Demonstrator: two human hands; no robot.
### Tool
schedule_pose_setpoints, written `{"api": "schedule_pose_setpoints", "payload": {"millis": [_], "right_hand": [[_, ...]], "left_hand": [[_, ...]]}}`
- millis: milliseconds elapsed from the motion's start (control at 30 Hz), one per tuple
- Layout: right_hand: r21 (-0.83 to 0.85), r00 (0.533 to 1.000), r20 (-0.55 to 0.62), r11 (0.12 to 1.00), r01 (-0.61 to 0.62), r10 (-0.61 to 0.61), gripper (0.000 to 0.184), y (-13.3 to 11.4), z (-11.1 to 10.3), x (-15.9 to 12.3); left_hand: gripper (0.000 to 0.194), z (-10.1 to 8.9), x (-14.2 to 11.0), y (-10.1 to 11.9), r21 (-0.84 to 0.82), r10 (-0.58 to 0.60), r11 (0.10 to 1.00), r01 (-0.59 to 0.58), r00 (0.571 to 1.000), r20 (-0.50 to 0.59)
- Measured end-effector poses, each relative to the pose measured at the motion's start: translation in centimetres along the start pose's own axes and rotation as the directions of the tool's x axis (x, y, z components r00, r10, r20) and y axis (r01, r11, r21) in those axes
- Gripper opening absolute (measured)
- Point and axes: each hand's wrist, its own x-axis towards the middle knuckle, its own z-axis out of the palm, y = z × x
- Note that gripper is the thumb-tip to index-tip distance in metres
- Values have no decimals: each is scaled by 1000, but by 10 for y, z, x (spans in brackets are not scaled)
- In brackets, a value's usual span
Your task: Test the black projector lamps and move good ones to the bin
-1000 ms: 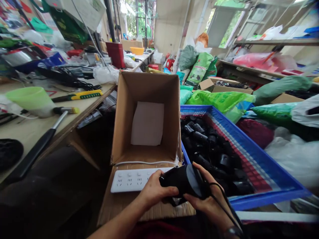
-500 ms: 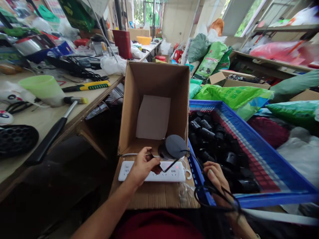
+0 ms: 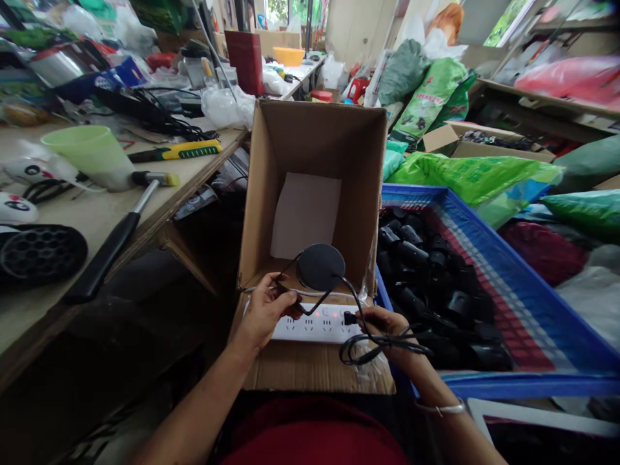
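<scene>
My left hand (image 3: 264,313) is closed on the stem of a small black device with a round flat head (image 3: 320,266), held over a white power strip (image 3: 314,327). Small red lights show on the strip. My right hand (image 3: 382,326) pinches the device's black plug (image 3: 349,318) at the strip's right end, with loops of black cord (image 3: 378,345) hanging from the fingers. The strip lies on the front flap of an open cardboard box (image 3: 314,148) with a white sheet (image 3: 306,215) inside.
A blue plastic crate (image 3: 508,290) at the right holds several black parts (image 3: 436,284). At the left a wooden workbench (image 3: 87,226) carries a hammer (image 3: 116,239), a green cup (image 3: 92,155), a yellow-handled tool (image 3: 179,152) and cables. Green bags and boxes lie behind.
The black device went from both hands to the left hand alone, above the strip. My right hand took the plug from beside the crate to the strip's right end. The view tilted down.
</scene>
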Motion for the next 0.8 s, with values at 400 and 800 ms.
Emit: {"api": "schedule_pose_setpoints", "payload": {"millis": [400,800], "right_hand": [[-248,998,23,966,70,-66,21,-13,-4,7],[-260,915,366,926,274,-168,19,-38,-11,12]], "left_hand": [[43,-14,4,-6,-48,36,998,-35,999,12],[42,-20,5,-18,-96,42,995,-39,999,28]]}}
